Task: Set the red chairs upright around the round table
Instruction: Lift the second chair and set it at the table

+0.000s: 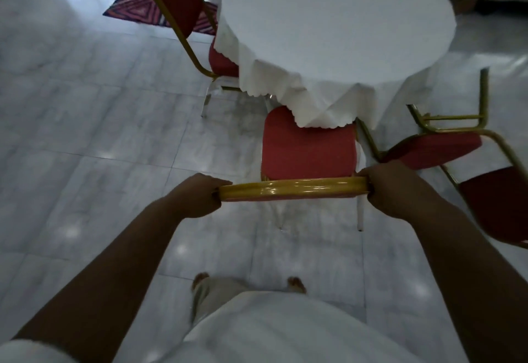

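A round table (328, 20) under a white cloth stands at the top centre. Directly in front of me a red chair (308, 151) with a gold frame stands upright, its seat partly under the cloth. My left hand (197, 197) grips the left end of its gold top rail and my right hand (400, 188) grips the right end. A second red chair (174, 0) stands upright at the table's left. A third red chair (437, 148) lies tipped over on the floor at the right, legs pointing toward the table.
The floor is pale glossy marble tile with open room to the left. A patterned pink mat (137, 5) lies at the upper left. My feet (295, 284) show at the bottom, close behind the held chair. Dark furniture stands at the top right.
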`<state>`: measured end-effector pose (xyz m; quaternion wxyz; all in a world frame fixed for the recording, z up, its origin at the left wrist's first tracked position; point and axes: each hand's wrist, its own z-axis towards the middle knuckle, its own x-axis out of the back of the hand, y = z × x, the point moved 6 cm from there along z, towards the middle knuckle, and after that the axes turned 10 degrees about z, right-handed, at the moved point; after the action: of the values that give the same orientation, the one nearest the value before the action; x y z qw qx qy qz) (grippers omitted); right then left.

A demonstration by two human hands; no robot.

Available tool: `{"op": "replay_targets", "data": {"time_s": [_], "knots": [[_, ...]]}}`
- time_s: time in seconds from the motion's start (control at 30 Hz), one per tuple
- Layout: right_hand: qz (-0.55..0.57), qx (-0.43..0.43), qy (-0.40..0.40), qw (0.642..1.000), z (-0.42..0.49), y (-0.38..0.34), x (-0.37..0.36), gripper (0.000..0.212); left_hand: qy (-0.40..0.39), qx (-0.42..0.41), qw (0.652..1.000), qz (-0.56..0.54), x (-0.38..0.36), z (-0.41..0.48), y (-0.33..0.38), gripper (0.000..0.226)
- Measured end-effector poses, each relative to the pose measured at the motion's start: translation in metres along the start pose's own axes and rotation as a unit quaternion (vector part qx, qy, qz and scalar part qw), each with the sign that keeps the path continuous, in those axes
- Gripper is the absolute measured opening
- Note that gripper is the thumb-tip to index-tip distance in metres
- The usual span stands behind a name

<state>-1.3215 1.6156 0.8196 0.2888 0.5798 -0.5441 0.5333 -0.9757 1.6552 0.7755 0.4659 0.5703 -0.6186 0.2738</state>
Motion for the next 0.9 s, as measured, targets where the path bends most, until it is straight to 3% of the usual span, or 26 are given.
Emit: {"op": "replay_targets", "data": {"time_s": [0.23,0.53,0.77,0.9], "knots": [[0.013,-0.025,-0.017,0.999,-0.025,0.083,0.017,0.019,0.024,-0.006,0.998,0.05,0.011,0.034,0.104,0.045],[0.052,-0.082,-0.021,0.995,-0.05,0.141,-0.02,0.034,0.013,-0.008,0.99,0.137,0.017,0.06,0.159,0.035],[0.078,-0.097,0.005,0.992,-0.047,0.152,-0.021,0.04,0.007,0.003,0.994,0.112,0.007,0.061,0.164,0.042],[0.091,-0.106,-0.098,0.985,-0.05,0.153,-0.022,0.054,-0.051,-0.007,0.998,0.023,0.005,0.054,0.165,0.059]]}}
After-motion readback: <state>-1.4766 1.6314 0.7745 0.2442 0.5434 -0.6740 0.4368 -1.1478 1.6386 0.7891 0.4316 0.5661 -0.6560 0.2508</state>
